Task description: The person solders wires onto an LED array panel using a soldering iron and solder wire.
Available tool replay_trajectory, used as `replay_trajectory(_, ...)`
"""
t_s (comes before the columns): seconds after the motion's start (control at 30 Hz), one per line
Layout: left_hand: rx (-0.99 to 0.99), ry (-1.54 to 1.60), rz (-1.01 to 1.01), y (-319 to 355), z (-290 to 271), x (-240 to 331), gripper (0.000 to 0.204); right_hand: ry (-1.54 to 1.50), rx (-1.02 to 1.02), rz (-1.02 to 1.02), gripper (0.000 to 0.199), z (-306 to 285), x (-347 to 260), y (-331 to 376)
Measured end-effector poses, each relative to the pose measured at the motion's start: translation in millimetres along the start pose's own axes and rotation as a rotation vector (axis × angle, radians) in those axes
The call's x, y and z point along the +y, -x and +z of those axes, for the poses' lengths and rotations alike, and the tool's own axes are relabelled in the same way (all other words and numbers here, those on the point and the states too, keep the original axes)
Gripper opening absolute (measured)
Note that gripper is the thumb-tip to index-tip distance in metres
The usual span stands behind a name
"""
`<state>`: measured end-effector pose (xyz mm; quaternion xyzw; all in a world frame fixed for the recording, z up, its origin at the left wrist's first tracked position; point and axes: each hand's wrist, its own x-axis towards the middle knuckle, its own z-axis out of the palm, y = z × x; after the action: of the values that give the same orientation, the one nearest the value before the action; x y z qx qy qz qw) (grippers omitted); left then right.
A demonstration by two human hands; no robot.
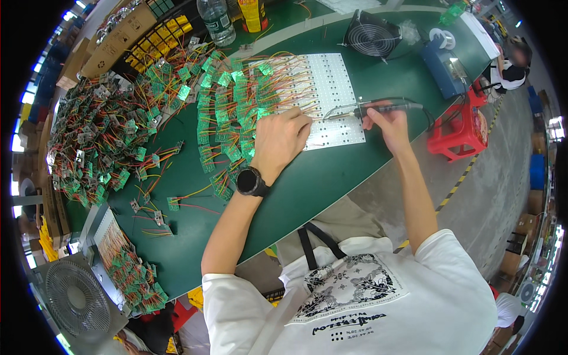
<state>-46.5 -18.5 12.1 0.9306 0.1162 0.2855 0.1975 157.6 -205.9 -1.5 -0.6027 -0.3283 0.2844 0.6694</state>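
My right hand (pixel 390 127) is closed around the handle of a soldering iron (pixel 399 107). A thin curved metal tube runs alongside the iron's front end, and its tip points left, low over a white perforated board (pixel 334 89). My left hand (pixel 284 139), with a black watch on the wrist, rests by the board's lower left part. Its fingers are curled together, and what they pinch is hidden. Red and yellow wires (pixel 290 83) run from the board's left side to rows of small green circuit boards (pixel 239 100) on the green table.
A big heap of wired circuit boards (pixel 100 136) covers the table's left. Behind the white board stand a black fan (pixel 371 36) and a clear bottle (pixel 216 23). A blue soldering station (pixel 445 70) sits at the right, near a red stool (pixel 458 135). Another wired panel (pixel 112 239) lies lower left.
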Motion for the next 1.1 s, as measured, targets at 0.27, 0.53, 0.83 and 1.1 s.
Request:
replay_trajectory(0.27,0.002,-0.010,0.020,0.0,0.9,-1.4,0.008,0.033,0.001,0.007,0.020,-0.4,-0.4,-1.9)
replay_trajectory(0.53,-0.010,-0.011,0.018,1.7,2.6,-1.4,0.008,0.041,-0.001,-0.003,0.020,0.2,0.1,-1.9)
replay_trajectory(0.83,-0.014,-0.013,0.021,2.6,2.8,-2.1,0.008,0.069,0.003,0.003,0.022,-1.0,2.1,-1.5)
replay_trajectory(1.1,-0.012,-0.002,0.025,1.9,1.1,-2.0,0.009,0.064,0.002,-0.015,0.020,1.3,-0.2,-2.8)
